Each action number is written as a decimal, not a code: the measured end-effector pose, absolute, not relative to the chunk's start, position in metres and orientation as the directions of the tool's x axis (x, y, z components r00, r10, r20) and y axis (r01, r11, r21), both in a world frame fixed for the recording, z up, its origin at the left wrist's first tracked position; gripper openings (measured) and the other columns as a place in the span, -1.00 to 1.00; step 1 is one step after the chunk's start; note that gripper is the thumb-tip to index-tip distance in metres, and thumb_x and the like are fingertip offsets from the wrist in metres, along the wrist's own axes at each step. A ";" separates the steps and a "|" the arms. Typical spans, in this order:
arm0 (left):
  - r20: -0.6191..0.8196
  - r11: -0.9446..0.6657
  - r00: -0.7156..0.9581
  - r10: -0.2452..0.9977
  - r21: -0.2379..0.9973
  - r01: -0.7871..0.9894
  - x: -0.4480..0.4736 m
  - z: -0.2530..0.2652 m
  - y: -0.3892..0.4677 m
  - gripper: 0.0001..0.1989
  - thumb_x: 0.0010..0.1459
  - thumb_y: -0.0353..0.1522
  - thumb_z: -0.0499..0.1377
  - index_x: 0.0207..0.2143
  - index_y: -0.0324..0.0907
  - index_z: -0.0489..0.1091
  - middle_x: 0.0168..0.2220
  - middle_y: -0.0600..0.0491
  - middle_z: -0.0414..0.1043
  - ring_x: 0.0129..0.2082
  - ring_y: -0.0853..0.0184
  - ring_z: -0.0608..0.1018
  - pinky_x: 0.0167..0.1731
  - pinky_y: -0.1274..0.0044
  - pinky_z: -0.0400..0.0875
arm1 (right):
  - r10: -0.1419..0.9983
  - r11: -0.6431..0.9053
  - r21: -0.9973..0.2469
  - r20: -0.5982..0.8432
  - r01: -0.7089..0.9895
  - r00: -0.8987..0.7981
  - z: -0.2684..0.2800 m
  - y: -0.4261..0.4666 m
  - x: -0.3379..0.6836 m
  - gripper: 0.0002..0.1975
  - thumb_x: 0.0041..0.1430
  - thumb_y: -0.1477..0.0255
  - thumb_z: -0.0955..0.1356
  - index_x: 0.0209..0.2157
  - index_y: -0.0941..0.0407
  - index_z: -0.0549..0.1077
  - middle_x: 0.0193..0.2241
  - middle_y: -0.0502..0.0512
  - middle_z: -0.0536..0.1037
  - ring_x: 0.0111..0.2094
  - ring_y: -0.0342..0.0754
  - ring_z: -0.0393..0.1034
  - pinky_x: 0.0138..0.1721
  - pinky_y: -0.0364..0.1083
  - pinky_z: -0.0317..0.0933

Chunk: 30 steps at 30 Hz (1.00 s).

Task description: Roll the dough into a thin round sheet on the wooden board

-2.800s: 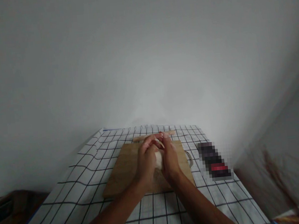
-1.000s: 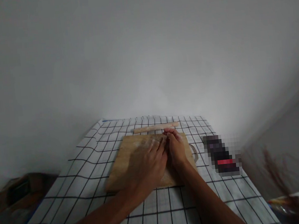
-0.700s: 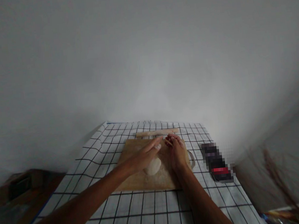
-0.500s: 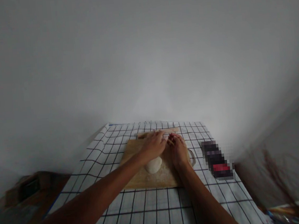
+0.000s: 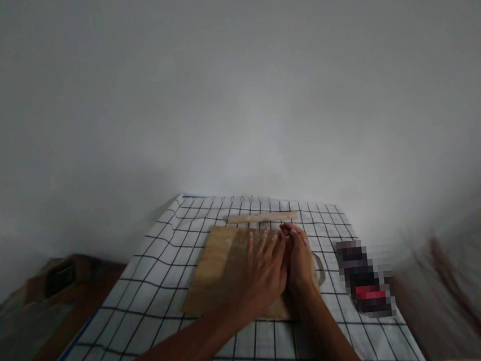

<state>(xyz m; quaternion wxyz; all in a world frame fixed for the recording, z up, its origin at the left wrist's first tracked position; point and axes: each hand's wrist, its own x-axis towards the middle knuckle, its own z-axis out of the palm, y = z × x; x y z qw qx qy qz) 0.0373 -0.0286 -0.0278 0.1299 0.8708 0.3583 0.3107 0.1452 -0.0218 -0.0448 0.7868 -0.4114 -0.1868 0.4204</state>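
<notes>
While the left hand (image 5: 263,273) is lying flat and open, hiding the dough on the wooden board (image 5: 215,268), and the right hand (image 5: 300,260) is cupping beside it, too much pressing is risking sticking.

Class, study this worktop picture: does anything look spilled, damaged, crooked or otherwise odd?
Nothing stands out. The wooden board lies flat on the checked cloth, the rolling pin rests beyond it, and the left hand and right hand press side by side on the board.

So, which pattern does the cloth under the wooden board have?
White cloth with a dark grid of lines, shown in the head view.
</notes>
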 end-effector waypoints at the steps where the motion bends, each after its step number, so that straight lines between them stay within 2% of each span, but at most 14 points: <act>1: 0.440 -0.661 0.500 0.745 0.584 0.471 0.033 -0.026 -0.022 -0.56 0.31 -0.36 0.00 0.21 -0.08 0.33 0.26 -0.05 0.34 0.30 0.12 0.31 0.30 0.14 0.12 | 0.816 0.319 -0.794 -0.047 -0.517 0.576 -0.046 -0.020 0.146 -0.79 0.09 0.31 0.41 -0.22 0.06 0.51 -0.17 0.03 0.58 -0.11 -0.04 0.48 0.00 -0.03 0.32; 3: 0.391 -0.514 0.388 0.835 0.805 0.297 0.019 -0.020 -0.009 -0.61 0.38 -0.29 -0.09 0.09 -0.07 0.43 0.11 -0.05 0.48 0.12 0.19 0.49 0.12 0.30 0.37 | 0.823 0.341 -0.780 -0.021 -0.524 0.567 -0.047 -0.017 0.148 -0.80 0.09 0.28 0.41 -0.26 0.07 0.50 -0.19 0.05 0.58 -0.10 -0.03 0.48 0.00 -0.03 0.33; 4: 0.373 -0.470 0.348 0.860 0.845 0.256 0.010 -0.017 -0.006 -0.61 0.39 -0.25 -0.11 0.03 -0.07 0.46 0.03 -0.05 0.52 0.05 0.19 0.52 0.05 0.33 0.40 | 0.829 0.348 -0.778 -0.003 -0.522 0.559 -0.047 -0.016 0.149 -0.80 0.09 0.28 0.41 -0.26 0.07 0.50 -0.18 0.06 0.57 -0.09 -0.03 0.47 0.00 -0.03 0.33; 6: 0.409 -0.558 0.425 0.807 0.763 0.326 -0.009 -0.013 -0.006 -0.65 0.38 -0.21 -0.05 -0.10 -0.09 0.51 -0.09 -0.05 0.54 -0.01 0.17 0.52 0.05 0.31 0.37 | 0.840 0.356 -0.779 0.025 -0.516 0.542 -0.048 -0.015 0.151 -0.82 0.10 0.29 0.41 -0.27 0.07 0.49 -0.17 0.06 0.57 -0.08 -0.03 0.46 0.00 -0.03 0.33; 9: 0.391 -0.800 0.709 0.587 0.416 0.433 -0.027 -0.014 -0.017 -0.75 0.26 -0.17 0.15 -0.19 -0.13 0.51 -0.15 -0.06 0.52 -0.04 0.10 0.50 0.04 0.26 0.33 | 0.847 0.361 -0.763 0.029 -0.536 0.530 -0.049 -0.014 0.152 -0.83 0.08 0.31 0.42 -0.29 0.08 0.48 -0.20 0.03 0.56 -0.11 -0.05 0.46 -0.01 -0.04 0.34; 11: 0.321 -0.851 0.793 0.518 0.283 0.442 -0.029 -0.016 -0.023 -0.73 0.19 -0.16 0.24 -0.17 -0.14 0.46 -0.15 -0.05 0.51 -0.11 0.10 0.52 -0.08 0.30 0.38 | 0.846 0.364 -0.744 0.013 -0.560 0.533 -0.050 -0.012 0.153 -0.81 0.05 0.32 0.44 -0.29 0.08 0.48 -0.21 0.01 0.56 -0.12 -0.07 0.47 -0.02 -0.04 0.35; 12: 0.308 -0.845 0.790 0.530 0.270 0.462 -0.027 -0.016 -0.023 -0.71 0.18 -0.15 0.25 -0.16 -0.15 0.43 -0.17 -0.04 0.50 -0.17 0.13 0.53 -0.16 0.34 0.40 | 0.846 0.364 -0.737 0.006 -0.570 0.533 -0.050 -0.012 0.154 -0.81 0.04 0.33 0.45 -0.29 0.08 0.48 -0.21 0.01 0.55 -0.13 -0.08 0.47 -0.03 -0.05 0.35; 14: 0.332 -0.793 0.723 0.606 0.321 0.518 -0.017 -0.014 -0.018 -0.75 0.24 -0.18 0.18 -0.13 -0.14 0.35 -0.20 0.01 0.48 -0.27 0.22 0.53 -0.28 0.42 0.39 | 0.850 0.365 -0.727 0.005 -0.582 0.527 -0.051 -0.010 0.155 -0.81 0.02 0.35 0.46 -0.30 0.08 0.48 -0.21 0.00 0.55 -0.14 -0.08 0.47 -0.04 -0.05 0.36; 17: 0.419 -0.725 0.592 0.689 0.392 0.566 0.003 -0.009 -0.005 -0.84 0.32 -0.41 0.00 -0.07 -0.15 0.27 -0.25 0.04 0.46 -0.30 0.28 0.52 -0.28 0.46 0.38 | 0.860 0.366 -0.709 0.009 -0.603 0.510 -0.052 -0.009 0.158 -0.81 0.00 0.37 0.47 -0.30 0.08 0.48 -0.22 0.02 0.55 -0.16 -0.09 0.48 -0.08 -0.06 0.37; 20: 0.451 -0.775 0.638 0.624 0.252 0.580 0.013 -0.011 -0.001 -0.74 0.21 -0.58 -0.04 -0.12 -0.17 0.31 -0.21 -0.02 0.47 -0.18 0.22 0.52 -0.13 0.38 0.39 | 0.864 0.363 -0.690 -0.002 -0.626 0.503 -0.053 -0.010 0.159 -0.80 0.00 0.37 0.47 -0.29 0.08 0.48 -0.20 0.02 0.55 -0.16 -0.09 0.47 -0.11 -0.07 0.37; 22: 0.440 -0.798 0.687 0.578 0.129 0.589 0.011 -0.015 -0.007 -0.74 0.18 -0.58 0.00 -0.16 -0.18 0.36 -0.16 -0.07 0.47 -0.11 0.16 0.50 -0.06 0.32 0.37 | 0.864 0.364 -0.685 -0.005 -0.632 0.503 -0.053 -0.010 0.160 -0.81 0.01 0.37 0.46 -0.29 0.08 0.48 -0.20 0.02 0.55 -0.16 -0.08 0.47 -0.11 -0.07 0.37; 24: 0.429 -0.799 0.707 0.562 0.062 0.598 0.008 -0.018 -0.014 -0.75 0.17 -0.57 0.02 -0.15 -0.19 0.38 -0.14 -0.10 0.47 -0.11 0.12 0.50 -0.05 0.28 0.36 | 0.864 0.361 -0.684 -0.012 -0.634 0.504 -0.052 -0.010 0.159 -0.82 0.02 0.37 0.46 -0.30 0.07 0.48 -0.20 0.01 0.55 -0.16 -0.08 0.47 -0.11 -0.06 0.38; 27: 0.381 -0.802 0.735 0.561 0.031 0.597 0.010 -0.017 -0.026 -0.74 0.18 -0.57 0.01 -0.18 -0.18 0.40 -0.21 -0.10 0.50 -0.16 0.10 0.53 -0.10 0.24 0.35 | 0.857 0.355 -0.674 -0.043 -0.648 0.514 -0.050 -0.010 0.157 -0.84 0.03 0.38 0.45 -0.31 0.08 0.48 -0.25 0.01 0.56 -0.21 -0.09 0.47 -0.13 -0.07 0.38; 30: 0.286 -0.775 0.732 0.618 0.067 0.628 0.022 -0.016 -0.035 -0.74 0.17 -0.56 -0.01 -0.21 -0.19 0.43 -0.28 -0.10 0.53 -0.23 0.08 0.56 -0.12 0.20 0.35 | 0.844 0.360 -0.652 -0.077 -0.667 0.531 -0.050 -0.011 0.154 -0.85 0.05 0.39 0.44 -0.29 0.07 0.48 -0.28 0.02 0.57 -0.24 -0.09 0.48 -0.17 -0.08 0.38</act>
